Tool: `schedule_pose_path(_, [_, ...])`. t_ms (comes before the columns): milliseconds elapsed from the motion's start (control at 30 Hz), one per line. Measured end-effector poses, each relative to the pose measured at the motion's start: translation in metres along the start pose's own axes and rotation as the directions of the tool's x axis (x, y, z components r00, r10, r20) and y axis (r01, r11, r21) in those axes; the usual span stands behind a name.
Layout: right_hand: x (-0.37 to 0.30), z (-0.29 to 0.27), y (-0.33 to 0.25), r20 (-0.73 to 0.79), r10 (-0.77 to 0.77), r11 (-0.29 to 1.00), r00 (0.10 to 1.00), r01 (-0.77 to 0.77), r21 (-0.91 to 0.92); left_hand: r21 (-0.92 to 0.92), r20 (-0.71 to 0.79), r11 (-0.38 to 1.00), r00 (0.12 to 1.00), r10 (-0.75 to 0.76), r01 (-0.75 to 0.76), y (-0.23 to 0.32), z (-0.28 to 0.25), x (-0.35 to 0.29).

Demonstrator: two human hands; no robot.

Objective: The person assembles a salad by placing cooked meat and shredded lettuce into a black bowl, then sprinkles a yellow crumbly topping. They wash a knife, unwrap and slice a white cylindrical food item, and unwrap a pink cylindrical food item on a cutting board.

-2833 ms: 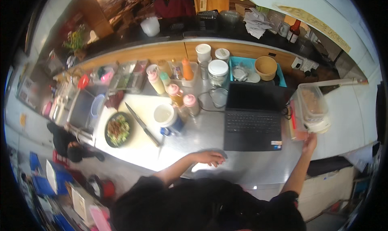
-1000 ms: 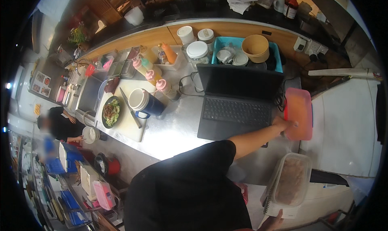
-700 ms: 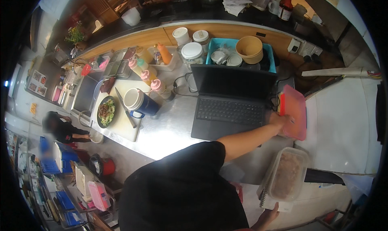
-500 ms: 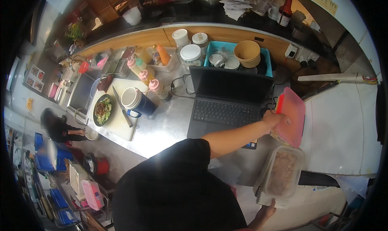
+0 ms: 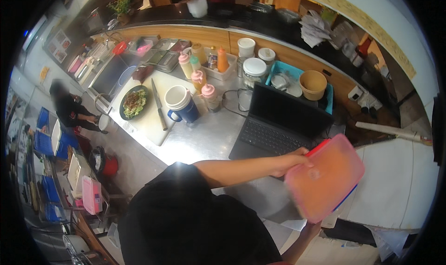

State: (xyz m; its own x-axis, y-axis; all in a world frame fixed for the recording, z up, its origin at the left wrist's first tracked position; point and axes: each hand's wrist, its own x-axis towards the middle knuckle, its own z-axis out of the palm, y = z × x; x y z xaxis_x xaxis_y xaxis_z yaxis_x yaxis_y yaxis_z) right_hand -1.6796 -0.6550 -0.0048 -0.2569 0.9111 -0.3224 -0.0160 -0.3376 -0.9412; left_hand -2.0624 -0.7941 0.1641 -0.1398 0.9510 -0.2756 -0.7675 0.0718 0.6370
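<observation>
My left hand [image 5: 293,163] is closed on the upper left edge of a pink translucent plastic lid [image 5: 327,181], its arm stretched across in front of the laptop. A red edge shows along the lid's upper left side, and a blue edge [image 5: 345,198] at its lower right. My right hand [image 5: 312,229] is at the lid's lower corner, its fingers mostly hidden. Beside it, a small pale corner [image 5: 330,221] shows from under the lid. The rest of what lies beneath is covered. The black laptop [image 5: 283,126] stands open on the steel counter.
On the steel counter [image 5: 209,137], a white cutting board [image 5: 153,130] bears a salad plate [image 5: 134,102] and a knife [image 5: 159,103]. Nearby are a blue pitcher [image 5: 186,113], sauce bottles [image 5: 210,94] and a turquoise tray [image 5: 329,102]. Another person [image 5: 72,109] stands at the far left.
My left hand has brought the pink lid down and toward me, over the clear container of brown food that my right hand held. That container is now largely hidden. The view has shifted.
</observation>
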Motion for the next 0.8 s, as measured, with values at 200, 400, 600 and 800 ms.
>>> schedule_pose_path(200, [-0.037, 0.044, -0.032, -0.339, 0.118, 0.978, 0.933, -0.05, 0.203, 0.086, 0.147, 0.987, 0.981, 0.124, -0.137, 0.023, -0.074, -0.145])
schedule_pose_path(400, [-0.178, 0.23, -0.099, 0.11, -0.637, 0.709, 0.763, 0.636, -0.305, -0.09, 0.023, 0.996, 1.0, -0.012, 0.014, 0.058, -0.186, -0.321])
schedule_pose_path(600, [-0.386, 0.471, -0.094, 0.908, -0.274, 0.024, -0.316, 0.942, 0.335, -0.182, -0.232, 0.982, 0.968, -0.092, 0.05, 0.097, -0.261, -0.548])
schedule_pose_path(800, [-0.503, 0.587, -0.043, 0.705, -0.048, 0.159, -0.707, 0.692, 0.704, -0.361, -0.475, 0.901, 0.879, 0.047, -0.243, 0.082, -0.276, -0.716])
